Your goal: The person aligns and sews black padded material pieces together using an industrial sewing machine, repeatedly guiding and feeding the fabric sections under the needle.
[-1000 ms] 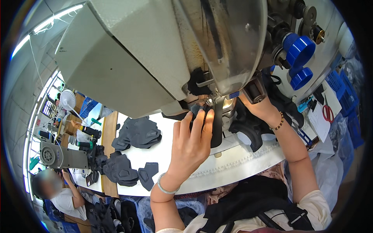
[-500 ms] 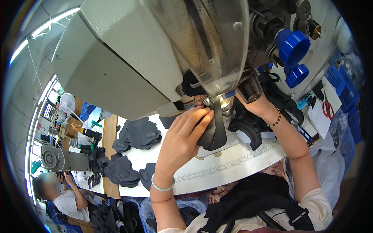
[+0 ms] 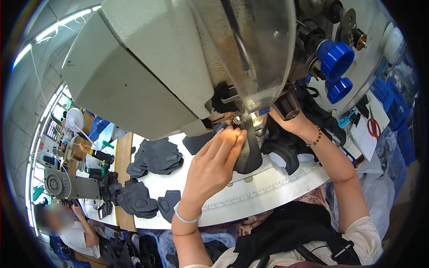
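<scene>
Under the head of a large grey sewing machine [image 3: 147,76] lies a curved dark grey fabric piece [image 3: 249,156]. My left hand [image 3: 214,163] is closed on this piece, its fingers drawn together and their tips near the lit needle area. The thumb lies along the piece's left side. My right hand [image 3: 295,125] is on the far right side of the needle, partly behind a dark cylindrical machine part [image 3: 287,105]. Its fingers are hidden, so what it holds does not show. Black shaped pieces [image 3: 286,147] with pale undersides lie below my right wrist.
Stacks of dark grey cut pieces [image 3: 156,155] lie on the white table [image 3: 250,196] at left. Blue knobs [image 3: 337,60] jut from the machine. Red-handled scissors [image 3: 374,128] rest on paper at right. At far left a person [image 3: 80,232] sits at another machine.
My left fingertips have closed up and sit lower beside the needle, under its light. The fabric piece has shifted slightly. My right hand stays nearly in place. The whole view has tilted a little.
</scene>
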`<action>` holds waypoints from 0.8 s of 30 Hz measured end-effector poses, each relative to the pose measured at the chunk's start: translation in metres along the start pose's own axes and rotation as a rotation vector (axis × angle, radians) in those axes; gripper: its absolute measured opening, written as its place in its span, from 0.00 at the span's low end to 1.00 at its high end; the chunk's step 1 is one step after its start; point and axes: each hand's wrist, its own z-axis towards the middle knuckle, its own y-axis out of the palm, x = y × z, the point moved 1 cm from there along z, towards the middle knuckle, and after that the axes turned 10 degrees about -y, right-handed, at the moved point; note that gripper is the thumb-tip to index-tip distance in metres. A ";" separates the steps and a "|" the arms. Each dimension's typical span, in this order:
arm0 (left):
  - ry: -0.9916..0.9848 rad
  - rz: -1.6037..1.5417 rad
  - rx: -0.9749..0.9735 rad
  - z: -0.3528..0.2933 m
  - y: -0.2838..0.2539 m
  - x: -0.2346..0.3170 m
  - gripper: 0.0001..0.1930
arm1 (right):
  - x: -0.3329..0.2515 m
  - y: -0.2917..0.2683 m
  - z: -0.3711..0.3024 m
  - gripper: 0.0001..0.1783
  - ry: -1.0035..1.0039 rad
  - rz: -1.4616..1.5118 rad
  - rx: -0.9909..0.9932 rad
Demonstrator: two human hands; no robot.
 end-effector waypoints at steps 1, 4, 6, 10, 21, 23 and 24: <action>-0.010 0.000 -0.007 0.000 0.000 0.002 0.27 | -0.002 -0.003 0.001 0.02 -0.012 -0.060 -0.005; -0.074 0.022 0.041 0.000 0.004 0.007 0.32 | -0.014 0.004 0.004 0.07 0.173 0.229 0.381; -0.073 0.028 0.056 0.000 0.003 0.007 0.32 | -0.027 -0.017 0.012 0.11 0.387 0.367 0.294; -0.094 0.005 0.060 0.002 0.008 0.008 0.32 | -0.035 -0.017 0.019 0.05 0.615 0.823 0.000; -0.131 -0.232 0.115 -0.002 0.009 -0.011 0.28 | -0.020 -0.016 -0.002 0.08 0.504 0.457 -0.073; -0.170 -0.284 0.160 -0.004 0.008 -0.011 0.27 | -0.030 -0.017 -0.016 0.07 0.318 0.088 0.098; -0.170 -0.286 0.155 -0.004 0.010 -0.012 0.27 | -0.035 -0.013 -0.023 0.07 0.322 0.088 0.099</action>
